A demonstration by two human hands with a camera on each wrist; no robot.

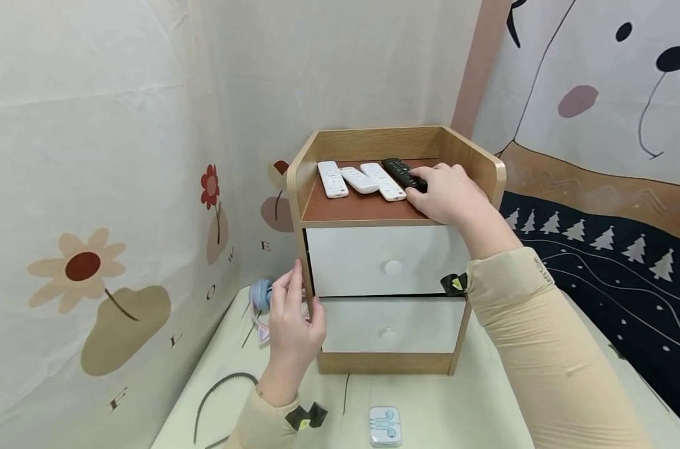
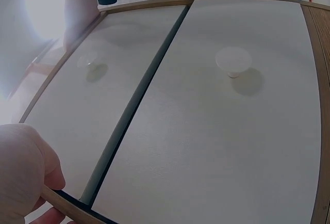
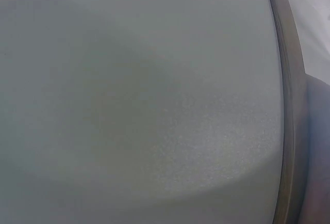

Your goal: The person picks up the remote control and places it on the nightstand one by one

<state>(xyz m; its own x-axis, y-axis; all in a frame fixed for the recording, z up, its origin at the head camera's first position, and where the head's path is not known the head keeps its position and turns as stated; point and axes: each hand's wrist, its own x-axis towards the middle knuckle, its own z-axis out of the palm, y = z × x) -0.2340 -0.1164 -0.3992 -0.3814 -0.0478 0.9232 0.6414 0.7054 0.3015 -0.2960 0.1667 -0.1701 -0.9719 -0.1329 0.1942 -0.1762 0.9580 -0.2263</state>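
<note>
A small wooden drawer cabinet (image 1: 373, 363) has two white drawers, an upper drawer (image 1: 351, 262) and a lower drawer (image 1: 351, 324), each with a round knob. On its brown top shelf lie three white remote controls (image 1: 332, 179) and a black remote control (image 1: 398, 169). My right hand (image 1: 449, 192) grips the near end of the black remote between thumb and fingers. At the cabinet's left side, my left hand (image 1: 295, 318) holds the edge. In the left wrist view its thumb (image 2: 49, 164) lies over the front of the panel, with fingers on the outer side.
Boxed white earphones (image 1: 385, 426) lie on the pale cloth before the cabinet. Blue-and-pink headphones (image 1: 260, 296) are beside its left side, and a dark cord (image 1: 219, 383) lies nearer. Printed curtains (image 1: 121, 187) hang behind and around.
</note>
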